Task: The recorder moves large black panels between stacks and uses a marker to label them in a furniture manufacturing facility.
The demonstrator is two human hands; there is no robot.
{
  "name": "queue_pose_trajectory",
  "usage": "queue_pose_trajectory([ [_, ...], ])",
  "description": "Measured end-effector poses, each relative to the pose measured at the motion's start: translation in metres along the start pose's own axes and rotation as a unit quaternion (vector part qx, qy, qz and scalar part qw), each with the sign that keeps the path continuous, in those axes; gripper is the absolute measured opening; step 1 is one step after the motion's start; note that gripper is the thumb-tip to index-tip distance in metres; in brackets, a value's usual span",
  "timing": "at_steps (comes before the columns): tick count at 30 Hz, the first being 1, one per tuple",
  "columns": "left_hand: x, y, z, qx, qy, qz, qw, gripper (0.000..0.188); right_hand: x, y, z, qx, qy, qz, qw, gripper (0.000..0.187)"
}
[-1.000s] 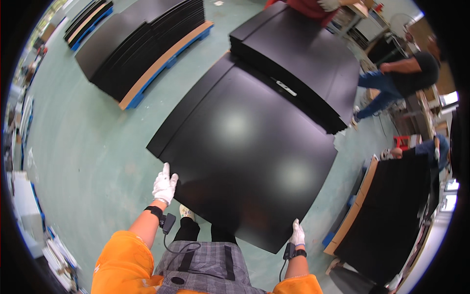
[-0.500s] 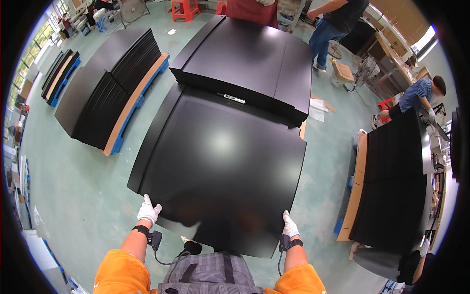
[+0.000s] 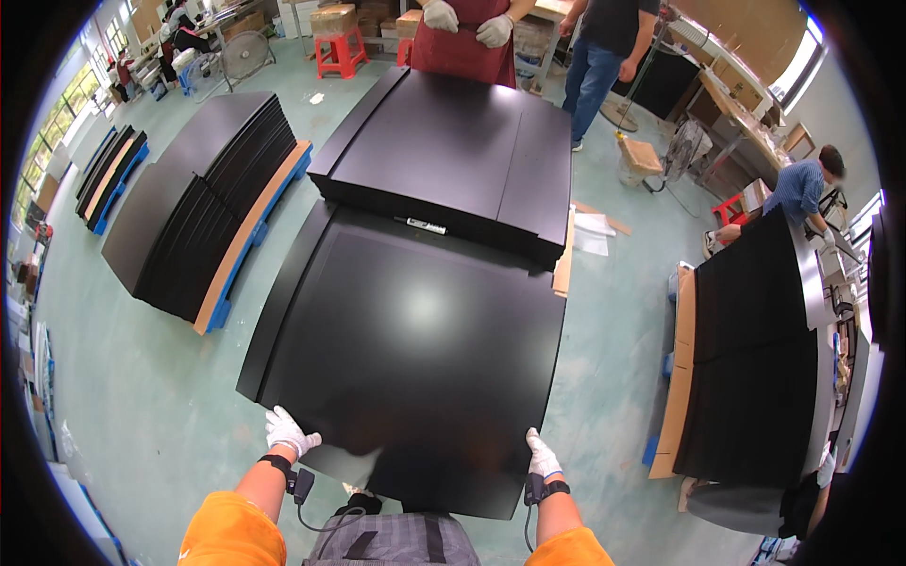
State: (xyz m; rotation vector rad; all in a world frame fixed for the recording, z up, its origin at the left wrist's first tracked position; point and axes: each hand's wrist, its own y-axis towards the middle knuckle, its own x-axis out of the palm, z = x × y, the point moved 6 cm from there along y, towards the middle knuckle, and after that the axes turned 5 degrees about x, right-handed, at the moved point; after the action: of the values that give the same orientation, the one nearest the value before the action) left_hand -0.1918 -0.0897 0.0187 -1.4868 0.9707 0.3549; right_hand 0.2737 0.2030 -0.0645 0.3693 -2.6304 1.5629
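Note:
A large glossy black panel (image 3: 406, 358) lies flat in front of me, with a folded or stepped strip along its left side. My left hand (image 3: 291, 434), in a white glove, is closed on its near left edge. My right hand (image 3: 544, 457), also gloved in white, is closed on its right edge near the close corner. The fingers under the panel are hidden. Beyond it rises a stack of black panels (image 3: 453, 141). A white-and-black pen-like tube (image 3: 425, 226) lies where the panel meets that stack.
Panel stacks on blue pallets stand left (image 3: 222, 189) and right (image 3: 755, 349). Across the far stack is a person in a red apron (image 3: 462, 52); another in jeans (image 3: 593, 75) stands beside. A crouching person (image 3: 800, 193) is at the right. White sheets (image 3: 593, 234) lie on the floor.
My view has shifted, so the panels sit lower and slightly left in the picture. My hands keep their places on the panel. Both gloved hands of the person opposite now show.

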Motion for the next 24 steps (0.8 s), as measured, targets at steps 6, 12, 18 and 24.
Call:
queue_pose_trajectory([
  [6, -0.003, -0.023, 0.021, -0.002, 0.025, -0.025, 0.999, 0.13, 0.005, -0.015, -0.015, -0.018, -0.149, 0.048, 0.988, 0.07],
  [12, 0.007, -0.039, 0.044, 0.023, 0.042, -0.048, 0.998, 0.131, 0.012, -0.035, -0.029, -0.004, -0.227, 0.091, 0.97, 0.072],
  [18, 0.016, -0.043, 0.053, 0.026, 0.051, -0.085, 0.995, 0.13, 0.011, -0.032, -0.031, -0.009, -0.374, 0.156, 0.914, 0.089],
  [24, 0.017, -0.039, 0.062, 0.016, 0.076, -0.096, 0.992, 0.131, -0.01, -0.021, 0.004, 0.01, -0.398, 0.207, 0.894, 0.09],
])
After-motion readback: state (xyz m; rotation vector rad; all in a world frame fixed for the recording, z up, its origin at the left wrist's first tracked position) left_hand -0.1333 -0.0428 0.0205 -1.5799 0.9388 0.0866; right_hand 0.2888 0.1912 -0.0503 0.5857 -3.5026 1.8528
